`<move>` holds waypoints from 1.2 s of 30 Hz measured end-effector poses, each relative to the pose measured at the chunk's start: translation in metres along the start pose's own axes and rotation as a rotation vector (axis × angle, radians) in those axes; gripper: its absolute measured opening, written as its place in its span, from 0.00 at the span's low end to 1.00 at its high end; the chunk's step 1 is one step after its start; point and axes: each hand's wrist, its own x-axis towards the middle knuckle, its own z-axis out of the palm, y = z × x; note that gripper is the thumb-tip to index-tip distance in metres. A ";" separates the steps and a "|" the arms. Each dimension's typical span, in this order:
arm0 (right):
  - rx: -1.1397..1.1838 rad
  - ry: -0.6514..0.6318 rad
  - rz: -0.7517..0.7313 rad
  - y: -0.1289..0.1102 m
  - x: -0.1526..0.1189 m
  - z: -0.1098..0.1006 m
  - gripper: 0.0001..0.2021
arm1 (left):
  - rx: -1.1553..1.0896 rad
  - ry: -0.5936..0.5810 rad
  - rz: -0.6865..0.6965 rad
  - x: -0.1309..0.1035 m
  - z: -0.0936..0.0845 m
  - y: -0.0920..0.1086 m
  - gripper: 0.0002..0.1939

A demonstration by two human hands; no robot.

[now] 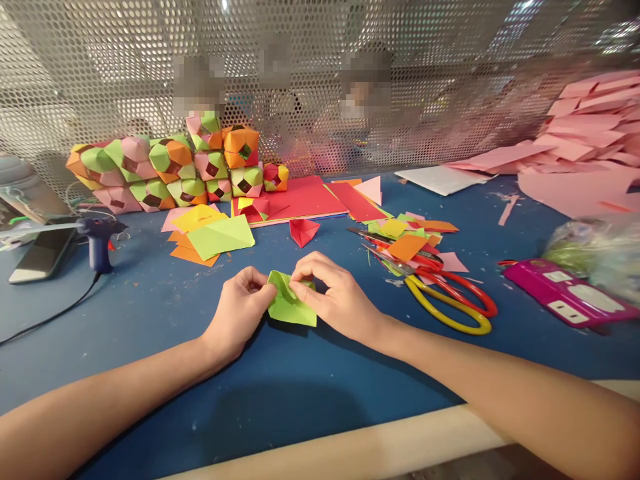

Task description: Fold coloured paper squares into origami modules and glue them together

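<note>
A piece of green paper (pixel 294 308), creased and partly folded, is held up just over the blue table (pixel 300 393). My left hand (pixel 241 307) pinches its left edge between thumb and fingers. On the upper right part of the same paper, my right hand (pixel 334 293) is closed, thumb against forefinger. Beyond my hands lies a small folded red paper piece (pixel 304 232). A stack of coloured paper squares (pixel 220 237), green on top with orange and yellow below, rests behind my left hand.
Folded paper balls (pixel 170 160) are piled at the back by a perforated metal screen (pixel 300 40). At left are a blue glue gun (pixel 97 243) and a phone (pixel 45 250). Scissors (pixel 450 303) lie right, near paper scraps (pixel 407 243) and a magenta power strip (pixel 570 293).
</note>
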 end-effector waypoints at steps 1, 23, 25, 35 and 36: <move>0.014 0.009 0.061 0.001 0.000 0.001 0.01 | 0.009 -0.007 0.006 0.000 0.000 0.001 0.07; 0.066 -0.102 0.305 -0.004 0.004 -0.002 0.04 | -0.010 -0.092 -0.027 -0.005 0.002 0.006 0.07; 0.068 -0.109 0.300 -0.005 0.004 -0.003 0.04 | -0.022 -0.099 -0.026 -0.005 0.002 0.005 0.08; 0.088 -0.120 0.218 -0.005 0.003 -0.002 0.02 | 0.052 -0.094 -0.011 -0.006 0.003 0.006 0.07; 0.086 -0.117 0.195 -0.006 0.003 -0.003 0.02 | 0.063 -0.105 -0.004 -0.006 0.004 0.006 0.07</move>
